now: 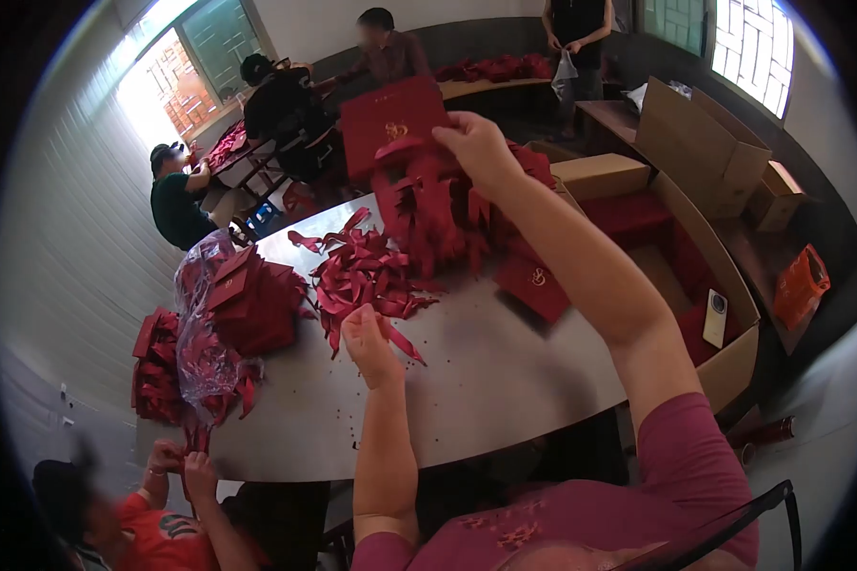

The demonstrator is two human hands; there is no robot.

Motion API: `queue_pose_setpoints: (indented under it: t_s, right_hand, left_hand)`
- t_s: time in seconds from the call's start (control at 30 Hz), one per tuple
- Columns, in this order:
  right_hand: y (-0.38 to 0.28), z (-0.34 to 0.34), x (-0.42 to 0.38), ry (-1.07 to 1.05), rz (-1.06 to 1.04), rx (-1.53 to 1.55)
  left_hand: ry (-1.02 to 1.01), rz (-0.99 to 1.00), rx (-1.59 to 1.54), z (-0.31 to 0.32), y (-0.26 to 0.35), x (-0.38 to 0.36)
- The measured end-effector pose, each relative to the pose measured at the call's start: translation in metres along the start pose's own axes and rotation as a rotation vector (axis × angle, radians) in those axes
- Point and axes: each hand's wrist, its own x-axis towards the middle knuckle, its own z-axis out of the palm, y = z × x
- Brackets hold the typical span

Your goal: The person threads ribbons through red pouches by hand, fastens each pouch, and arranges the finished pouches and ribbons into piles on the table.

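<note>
Raised over the far side of the table, my right hand (pixel 478 150) grips the edge of a flat red gift bag (pixel 390 122) with a gold emblem. Below it is a heap of red bags with ribbons (pixel 438 209). My left hand (pixel 366 344) is closed at the near edge of a pile of loose red ribbons (pixel 367 276). A ribbon end lies beside its fingers; what they pinch is too small to tell. Another red bag (pixel 538 284) with a gold emblem lies on the table to the right.
Stacked red bags (pixel 257 300) and clear plastic wrap (pixel 205 333) occupy the table's left. An open cardboard box (pixel 733 376) with a phone (pixel 715 319) stands at right. A co-worker in orange (pixel 176 528) handles ribbon at lower left. Other people work behind.
</note>
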Motion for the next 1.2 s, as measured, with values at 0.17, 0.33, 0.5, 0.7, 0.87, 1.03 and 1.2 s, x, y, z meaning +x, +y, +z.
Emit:
queue_pose_setpoints:
  t_s: [0.17,0.33,0.5,0.7,0.87,1.03,1.2]
  right_hand:
    - [0.068,-0.006,0.104,0.068,0.330,-0.303]
    - [0.077,-0.023,0.116,0.132,0.449,-0.877]
    - [0.070,-0.053,0.106,0.078,0.383,-1.092]
    - [0.039,-0.047,0.068,0.041,0.260,-1.245]
    - [0.040,-0.051,0.071,0.112,0.213,-1.423]
    - [0.016,-0.061,0.052,0.149,-0.051,-1.364]
    - [0.004,-0.093,-0.038,-0.039,-0.134,-1.498]
  left_hand:
    - [-0.072,-0.004,0.227,-0.003,-0.014,-0.006]
    - [-0.071,0.006,0.243,-0.011,-0.013,0.001]
    - [-0.095,-0.035,0.257,-0.003,-0.003,-0.008]
    - [-0.102,-0.083,0.260,-0.006,-0.003,-0.005]
    - [-0.110,-0.076,0.244,-0.011,-0.007,0.000]
    - [-0.125,-0.119,0.250,-0.010,-0.007,0.000]
    - [-0.122,-0.117,0.235,-0.007,-0.001,-0.005]
